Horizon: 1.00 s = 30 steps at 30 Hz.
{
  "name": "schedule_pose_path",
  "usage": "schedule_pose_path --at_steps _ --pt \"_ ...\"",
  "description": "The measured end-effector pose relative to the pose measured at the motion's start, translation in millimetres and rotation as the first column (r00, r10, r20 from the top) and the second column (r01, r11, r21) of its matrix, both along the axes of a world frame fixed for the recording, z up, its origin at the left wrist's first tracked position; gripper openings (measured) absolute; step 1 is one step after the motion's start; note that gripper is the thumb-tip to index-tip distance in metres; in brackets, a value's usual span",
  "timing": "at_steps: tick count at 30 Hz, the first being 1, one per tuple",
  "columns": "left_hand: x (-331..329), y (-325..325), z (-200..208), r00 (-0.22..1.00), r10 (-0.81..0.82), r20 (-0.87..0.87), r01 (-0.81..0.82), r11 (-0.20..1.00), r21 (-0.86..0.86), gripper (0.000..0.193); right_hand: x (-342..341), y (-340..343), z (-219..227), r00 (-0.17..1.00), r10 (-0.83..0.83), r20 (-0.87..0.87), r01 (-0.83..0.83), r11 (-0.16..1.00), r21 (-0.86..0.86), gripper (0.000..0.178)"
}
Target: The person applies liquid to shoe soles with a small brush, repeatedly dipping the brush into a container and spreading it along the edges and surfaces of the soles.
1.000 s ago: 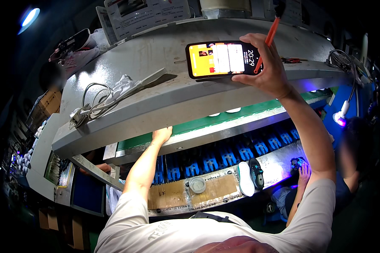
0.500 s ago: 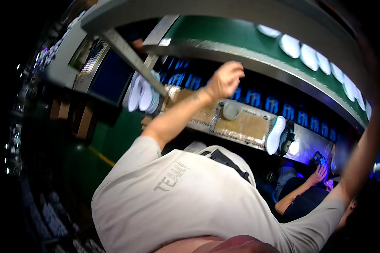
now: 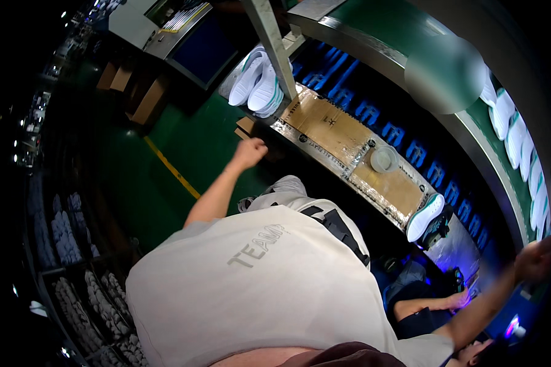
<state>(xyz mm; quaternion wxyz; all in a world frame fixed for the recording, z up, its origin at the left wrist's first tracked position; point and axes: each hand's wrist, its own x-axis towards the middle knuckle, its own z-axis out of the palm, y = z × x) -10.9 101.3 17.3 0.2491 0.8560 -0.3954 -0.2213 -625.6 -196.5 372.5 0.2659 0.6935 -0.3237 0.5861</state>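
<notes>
My left hand [image 3: 249, 153] hangs over the floor left of the metal bench [image 3: 309, 148], its fingers curled into a loose fist with nothing showing in them. My right hand [image 3: 536, 260] is at the far right, beside the belt; dark and blur hide its fingers. Two stacks of white shoe soles [image 3: 264, 88] with green edges rest at the bench's left end. Farther right, a round, pale container [image 3: 384, 159] sits on the cardboard cover [image 3: 330, 119]. Past it, a single white sole [image 3: 425, 218] leans by a black device [image 3: 438, 231].
A green conveyor belt [image 3: 373, 23] curves above the bench, carrying several white soles [image 3: 501, 116] on the right. A metal post [image 3: 274, 46] rises by the stacks. Another person's arm [image 3: 428, 304] works at lower right. Cardboard boxes [image 3: 147, 101] and racks [image 3: 79, 300] stand left.
My left hand has swung from above the bench, near the belt's edge, down and left over the floor. My right arm has lowered. The whole view has turned.
</notes>
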Motion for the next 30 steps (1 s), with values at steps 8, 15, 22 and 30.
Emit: schedule_pose_path --at_steps 8,15,22,30 --pt "222 -64 21 0.937 -0.036 0.348 -0.003 0.994 0.112 0.068 209 122 -191 0.85 0.496 0.179 -0.451 0.506 0.735 0.028" --pt "305 -171 -40 0.97 -0.238 -0.039 0.237 0.907 0.347 0.125 397 116 -383 0.703 0.175 0.69 -0.6 -0.374 0.707 0.043" --pt "305 -191 -65 0.902 -0.284 -0.327 0.353 0.919 0.177 0.09 537 96 -476 0.904 0.41 0.122 -0.098 -0.077 0.992 0.064" --pt "297 -147 -83 0.858 -0.227 -0.46 0.263 0.965 0.014 0.087 631 90 -452 0.813 0.214 0.541 -0.469 -0.308 0.828 0.066"
